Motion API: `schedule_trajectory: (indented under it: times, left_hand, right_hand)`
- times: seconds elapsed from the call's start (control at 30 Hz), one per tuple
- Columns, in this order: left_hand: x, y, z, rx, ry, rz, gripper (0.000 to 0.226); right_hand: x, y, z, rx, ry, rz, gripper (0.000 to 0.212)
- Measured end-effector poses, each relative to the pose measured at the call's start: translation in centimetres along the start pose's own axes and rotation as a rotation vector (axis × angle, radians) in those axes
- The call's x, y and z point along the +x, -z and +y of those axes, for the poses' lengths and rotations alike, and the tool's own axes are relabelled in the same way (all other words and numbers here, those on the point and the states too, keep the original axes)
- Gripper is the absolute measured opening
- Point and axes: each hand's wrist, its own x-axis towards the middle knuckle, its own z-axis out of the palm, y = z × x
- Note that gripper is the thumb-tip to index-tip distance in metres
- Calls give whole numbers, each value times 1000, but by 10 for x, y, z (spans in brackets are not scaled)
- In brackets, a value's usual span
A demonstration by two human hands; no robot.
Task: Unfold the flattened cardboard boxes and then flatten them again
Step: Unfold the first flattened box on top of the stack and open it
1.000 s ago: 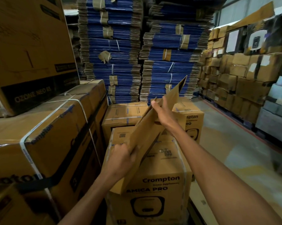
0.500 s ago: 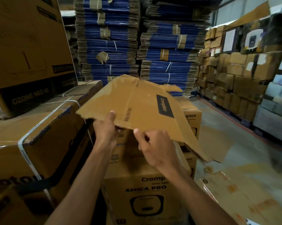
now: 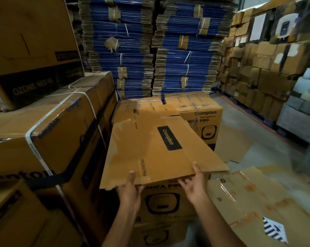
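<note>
Flat carton (image 3: 150, 148) lies face up, ctr of shot, on top of the AMICA PRO box (image 3: 161, 202). Black "Crompton" label is on its upper face, "CEILING FAN" printed near the close edge. The near edge sticks out past the box front, & the far flaps reach back over the cartons behind. Its right corner overhangs the floor side.

Left hand (image 3: 128, 189) is at the near edge, left of middle: thumb flat on the top face, other fingers tucked underneath & out of sight, so a pinch on the board. Right hand (image 3: 193, 186) is at the same edge, further right: thumb on top, fingers curled up under the rim, knuckles showing. Both have hold of the carton, w/ a gap between them.

Left side: big strapped box (image 3: 52, 132) w/ white banding, touching or just beside the carton's left edge, can't tell which. On it sits a box marked OZONE NEO (image 3: 31, 50). Behind: tall stacks of blue flattened cartons (image 3: 132, 50), tied in bundles. Another Crompton box (image 3: 209, 113) stands behind-right of the flat carton. Far right, a wall of brown boxes (image 3: 257, 68). On the floor (image 3: 268, 152) to the right lies more flattened cardboard (image 3: 248, 202), w/ a striped black-&-white sheet (image 3: 275, 230) on its near corner.
</note>
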Motion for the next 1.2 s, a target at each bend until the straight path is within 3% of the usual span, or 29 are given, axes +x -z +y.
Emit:
schedule_trajectory:
  times: [0.1,0.37,0.57,0.7,0.93,1.2]
  left_hand:
    - [-2,20,-8,37,38,-7,56]
    - [-4,33,-22,30,91,-47,45]
    - [-26,16,-43,32,113,-115,33]
    - [-53,-3,-69,49,139,-166,46]
    - [-129,-48,-138,64,181,-290,45]
    - [-222,-87,-273,150,284,-342,49]
  right_hand:
    - [9,16,2,-53,30,89,55]
    - [1,45,8,-128,155,100,41]
    - [-15,79,-17,-85,285,159,46]
    - [-33,109,-47,-68,367,183,47]
    - [-72,196,-119,-19,451,248,40]
    - [-110,348,-202,3,466,362,32]
